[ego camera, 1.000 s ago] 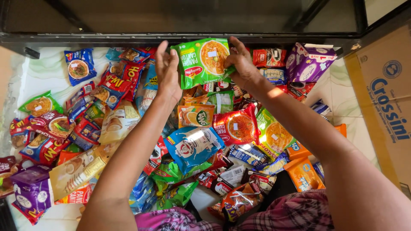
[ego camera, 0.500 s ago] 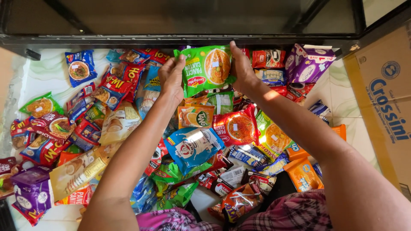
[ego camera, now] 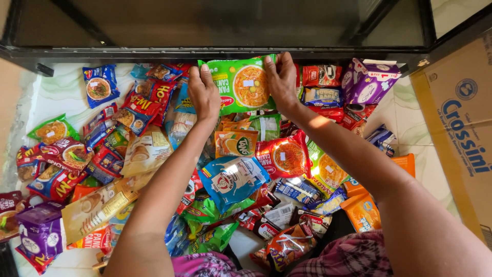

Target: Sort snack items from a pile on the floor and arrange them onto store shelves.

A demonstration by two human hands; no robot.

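Both my hands hold one green noodle packet [ego camera: 242, 84] with an orange bowl picture, lifted above a heap of snack packets. My left hand [ego camera: 203, 94] grips its left edge, my right hand [ego camera: 281, 78] its right edge. The packet is up near the dark cabinet frame [ego camera: 246, 51] at the far side. Under it lie an orange packet [ego camera: 235, 143], a red noodle packet [ego camera: 283, 156] and a blue packet [ego camera: 233, 179].
Several more packets cover the white marble floor [ego camera: 56, 92] left and right. A purple box [ego camera: 368, 78] lies at the far right, another purple box [ego camera: 42, 231] near left. A brown cardboard carton [ego camera: 461, 133] stands along the right edge.
My two hands have carried the green packet farther away, up to the dark cabinet frame. The heap below has not shifted.
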